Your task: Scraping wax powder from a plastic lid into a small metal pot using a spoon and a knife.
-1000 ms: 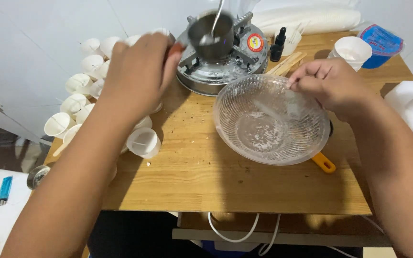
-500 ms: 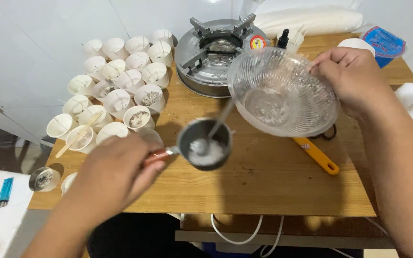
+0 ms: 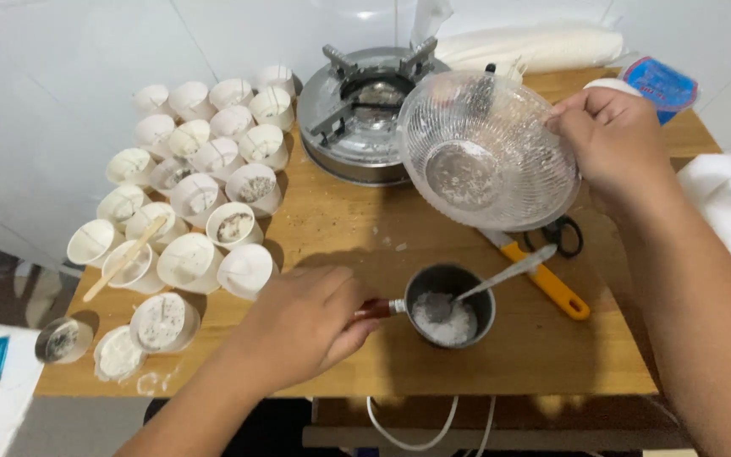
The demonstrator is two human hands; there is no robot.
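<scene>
The left hand [image 3: 306, 326] is clamped around the handle of a small metal pot [image 3: 450, 303] resting on the wooden table [image 3: 340, 228] near its front edge. The pot holds white powder, and a spoon [image 3: 505, 272] leans in it with its handle pointing up to the right. The right hand [image 3: 615, 140] grips the rim of a ribbed glass bowl [image 3: 486, 151], held tilted in the air above the table, between the pot and a round gas stove [image 3: 361, 114]. White paper cups [image 3: 205, 199] crowd the table's left part. Orange-handled scissors [image 3: 547, 271] lie partly under the bowl.
</scene>
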